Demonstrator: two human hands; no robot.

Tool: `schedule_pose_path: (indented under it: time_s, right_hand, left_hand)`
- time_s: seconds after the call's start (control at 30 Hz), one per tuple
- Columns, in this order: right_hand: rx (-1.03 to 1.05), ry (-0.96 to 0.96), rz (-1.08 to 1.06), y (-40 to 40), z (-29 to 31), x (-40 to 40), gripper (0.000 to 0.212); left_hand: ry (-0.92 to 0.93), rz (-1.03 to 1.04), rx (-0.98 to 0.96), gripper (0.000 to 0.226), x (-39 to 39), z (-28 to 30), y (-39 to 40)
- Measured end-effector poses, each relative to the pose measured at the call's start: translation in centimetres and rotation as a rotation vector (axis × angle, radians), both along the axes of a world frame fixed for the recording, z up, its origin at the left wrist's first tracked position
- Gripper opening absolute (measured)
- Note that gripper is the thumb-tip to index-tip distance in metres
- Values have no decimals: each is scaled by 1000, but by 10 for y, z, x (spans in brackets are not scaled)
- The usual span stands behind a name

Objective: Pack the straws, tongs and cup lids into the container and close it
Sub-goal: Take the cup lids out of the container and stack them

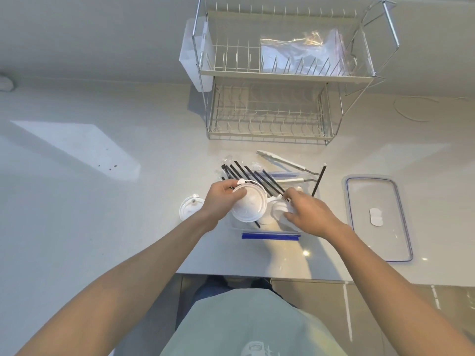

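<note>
A clear container with blue clip edges [271, 235] sits at the counter's front edge. Several black straws [253, 177] lie slanted across its far end. My left hand [221, 199] grips a round white cup lid [249, 204] above the container. My right hand [305, 210] holds another white cup lid [279, 210] just to the right of it, over the container. A third cup lid [189, 207] lies on the counter to the left. White tongs [281, 161] rest behind the container. The clear container lid with a blue seal [359, 217] lies flat to the right.
A two-tier wire dish rack [267, 116] stands at the back, with a clear plastic bag [305, 52] on its upper shelf. One loose black straw [318, 179] leans by the container's right side. The counter edge runs just below the container.
</note>
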State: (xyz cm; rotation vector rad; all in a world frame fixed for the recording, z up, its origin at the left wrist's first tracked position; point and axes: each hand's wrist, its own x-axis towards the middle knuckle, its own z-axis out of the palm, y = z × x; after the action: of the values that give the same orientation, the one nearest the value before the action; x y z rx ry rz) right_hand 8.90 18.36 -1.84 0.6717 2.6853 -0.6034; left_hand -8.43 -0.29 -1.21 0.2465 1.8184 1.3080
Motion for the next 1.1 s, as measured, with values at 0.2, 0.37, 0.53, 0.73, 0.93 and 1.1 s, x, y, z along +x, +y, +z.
schedule_pose_path:
  time_s: [0.2,0.37,0.53,0.73,0.93,1.1]
  right_hand:
    - [-501,404,-581,30,49,4,12]
    - [-929,542,-806,10,67,-6,28]
    - [-1350,463,-1025,-25,65,-25,18]
    - [-1049,408,-948,-42,52,-26,19]
    - [149,271,-531,-51,43,-22,29]
    - [198,245,-488,-50,34,-21,37]
  left_hand:
    - [-78,29,7,16,5,0,6]
    - [-167,59,39,25,12,3,18]
    - [-279,-10,141,24,21,12,30]
    - [-434,-15,183,18,19,16,31]
    - [-525,-49,214,56,21,12,29]
    - [-380,-112,209,33,19,8,22]
